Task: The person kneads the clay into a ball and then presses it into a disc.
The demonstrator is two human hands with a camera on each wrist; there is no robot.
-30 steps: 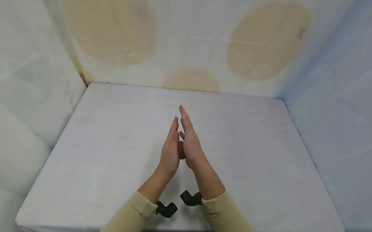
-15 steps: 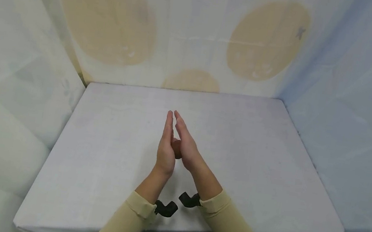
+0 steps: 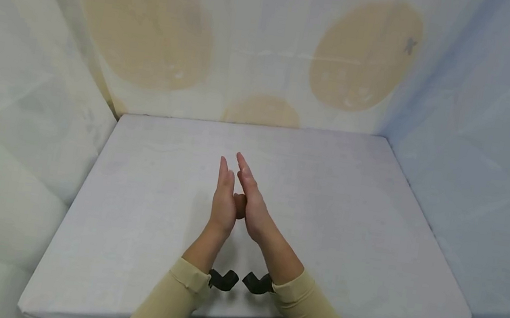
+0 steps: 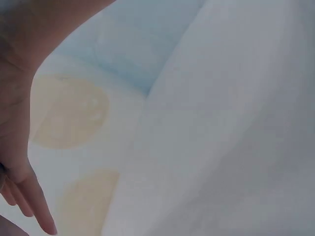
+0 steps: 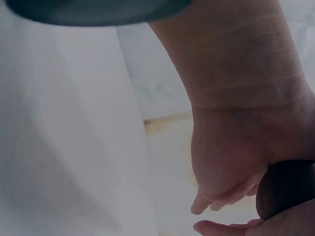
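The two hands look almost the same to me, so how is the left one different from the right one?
The left hand stands nearly straight up the picture, while the right hand slants toward it. The right hand's fingertips lie farther up the table than the left hand's. Both hands have straight fingers, face palm to palm, and press a small brown lump between them. Both arms wear tan sleeves.

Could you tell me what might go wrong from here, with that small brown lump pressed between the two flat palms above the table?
The brown lump is held only by pressure between the left hand and right hand, whose fingers are straight, not curled round it. If the palms ease apart, it could slip down onto the table. The lump looks rounded, so it might then roll toward the table's near edge. Pressing harder may squash it, if it is soft; the pictures cannot settle that.
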